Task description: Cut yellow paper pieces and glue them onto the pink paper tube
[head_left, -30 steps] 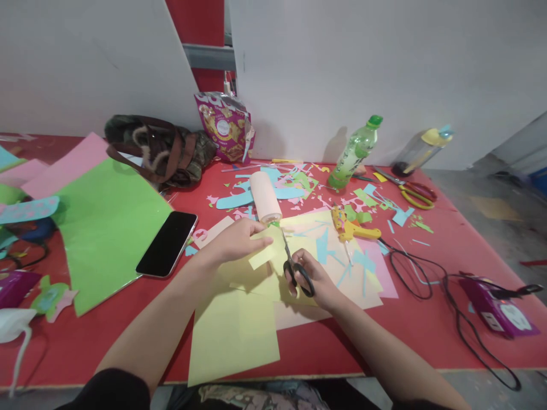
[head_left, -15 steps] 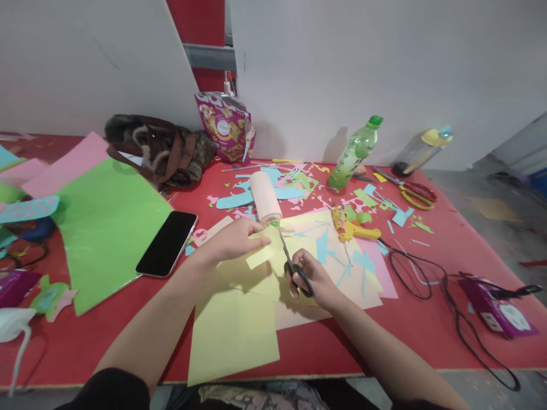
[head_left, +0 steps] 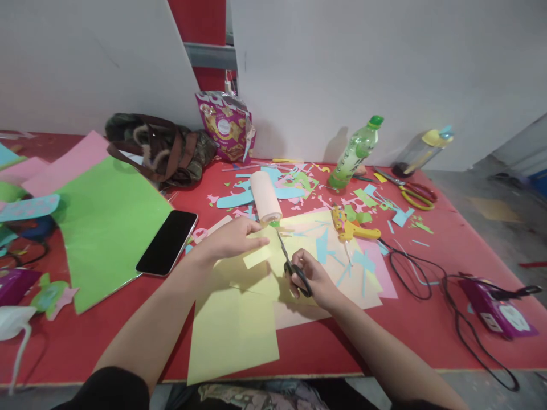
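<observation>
My left hand [head_left: 234,239] pinches a small strip of yellow paper [head_left: 257,257] between thumb and fingers. In my right hand [head_left: 311,274] is a pair of black-handled scissors [head_left: 296,275], fingers through the loops, blades pointing up and away from me. The blade tips lie close to the right of the strip, just below a pale pink paper tube [head_left: 265,196]. That tube lies on a light blue cut-out shape [head_left: 235,199], with a bit of green at its near end. Larger yellow paper sheets [head_left: 233,339] spread beneath both hands.
A phone [head_left: 167,243] lies left on a green sheet [head_left: 98,228]. To the right are a yellow glue gun [head_left: 352,229] with its cord, a green bottle [head_left: 356,152], red-and-yellow-handled scissors [head_left: 416,195] and a purple box [head_left: 498,307]. Paper scraps, a snack bag [head_left: 226,126] and a camouflage bag [head_left: 164,149] sit behind.
The yellow strip and my left fingers have shifted very slightly left. The scissors have barely moved, and the other things stay where they were.
</observation>
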The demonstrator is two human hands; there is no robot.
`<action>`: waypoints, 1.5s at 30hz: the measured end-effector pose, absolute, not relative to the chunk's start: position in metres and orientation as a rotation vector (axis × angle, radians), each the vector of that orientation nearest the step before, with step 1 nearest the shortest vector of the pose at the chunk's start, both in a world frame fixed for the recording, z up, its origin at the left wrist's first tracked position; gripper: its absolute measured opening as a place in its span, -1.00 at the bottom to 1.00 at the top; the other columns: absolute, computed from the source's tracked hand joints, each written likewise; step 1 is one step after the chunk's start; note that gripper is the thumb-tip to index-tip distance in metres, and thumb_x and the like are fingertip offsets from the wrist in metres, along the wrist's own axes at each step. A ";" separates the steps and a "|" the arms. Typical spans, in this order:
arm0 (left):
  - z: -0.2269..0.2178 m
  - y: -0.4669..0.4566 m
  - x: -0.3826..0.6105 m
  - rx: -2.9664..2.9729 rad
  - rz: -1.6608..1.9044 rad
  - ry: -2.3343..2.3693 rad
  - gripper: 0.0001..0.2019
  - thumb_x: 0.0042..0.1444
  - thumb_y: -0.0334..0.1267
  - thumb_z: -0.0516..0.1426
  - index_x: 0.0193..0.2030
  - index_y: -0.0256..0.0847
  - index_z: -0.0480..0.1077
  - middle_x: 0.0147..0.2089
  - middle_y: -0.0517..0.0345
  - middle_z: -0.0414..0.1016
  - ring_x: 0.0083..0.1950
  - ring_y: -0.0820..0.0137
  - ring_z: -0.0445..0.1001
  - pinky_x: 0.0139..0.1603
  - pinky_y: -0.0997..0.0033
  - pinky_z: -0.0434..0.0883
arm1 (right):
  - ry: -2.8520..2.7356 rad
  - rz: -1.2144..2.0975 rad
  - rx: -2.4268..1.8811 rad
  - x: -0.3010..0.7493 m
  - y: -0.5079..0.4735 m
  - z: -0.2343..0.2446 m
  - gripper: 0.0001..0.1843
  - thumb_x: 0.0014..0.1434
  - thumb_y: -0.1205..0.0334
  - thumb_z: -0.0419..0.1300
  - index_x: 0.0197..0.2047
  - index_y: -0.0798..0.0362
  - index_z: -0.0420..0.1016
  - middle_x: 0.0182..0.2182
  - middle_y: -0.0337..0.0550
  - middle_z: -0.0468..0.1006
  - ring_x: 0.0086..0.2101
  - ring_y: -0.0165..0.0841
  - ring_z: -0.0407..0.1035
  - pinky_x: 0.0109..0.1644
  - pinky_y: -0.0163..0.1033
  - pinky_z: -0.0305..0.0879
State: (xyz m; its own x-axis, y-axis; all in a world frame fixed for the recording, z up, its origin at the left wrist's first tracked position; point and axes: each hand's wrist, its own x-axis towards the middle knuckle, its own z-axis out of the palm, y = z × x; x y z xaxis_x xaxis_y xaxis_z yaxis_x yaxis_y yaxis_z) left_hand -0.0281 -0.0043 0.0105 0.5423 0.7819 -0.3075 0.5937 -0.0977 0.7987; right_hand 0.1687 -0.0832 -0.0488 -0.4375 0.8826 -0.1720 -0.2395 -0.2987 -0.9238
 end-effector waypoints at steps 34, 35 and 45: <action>0.006 -0.005 -0.023 1.866 0.179 1.045 -0.71 -0.06 -0.09 0.01 -0.63 -0.25 0.13 -0.62 0.32 0.01 -0.60 0.58 0.01 -0.59 0.55 -0.02 | -1.227 1.851 -0.829 0.168 -0.085 -0.045 -0.59 0.00 -0.10 0.15 -0.36 0.02 0.07 -0.54 -0.36 0.28 -0.59 -0.53 0.21 -0.46 -0.34 0.07; 0.006 -0.005 -0.023 1.863 0.173 1.047 -0.71 -0.05 -0.09 0.00 -0.62 -0.26 0.15 -0.62 0.32 0.01 -0.60 0.58 0.02 -0.59 0.55 -0.02 | -1.221 1.848 -0.836 0.168 -0.085 -0.045 -0.58 0.00 -0.10 0.16 -0.36 0.02 0.07 -0.54 -0.36 0.27 -0.60 -0.53 0.21 -0.47 -0.34 0.07; 0.007 -0.004 -0.023 1.867 0.163 1.047 -0.70 -0.06 -0.07 0.01 -0.60 -0.28 0.22 -0.62 0.31 0.04 -0.60 0.58 0.03 -0.60 0.56 -0.02 | -1.174 1.839 -0.871 0.168 -0.084 -0.049 -0.56 -0.06 -0.09 0.20 -0.38 0.02 0.08 -0.56 -0.40 0.25 -0.64 -0.56 0.21 -0.54 -0.39 0.05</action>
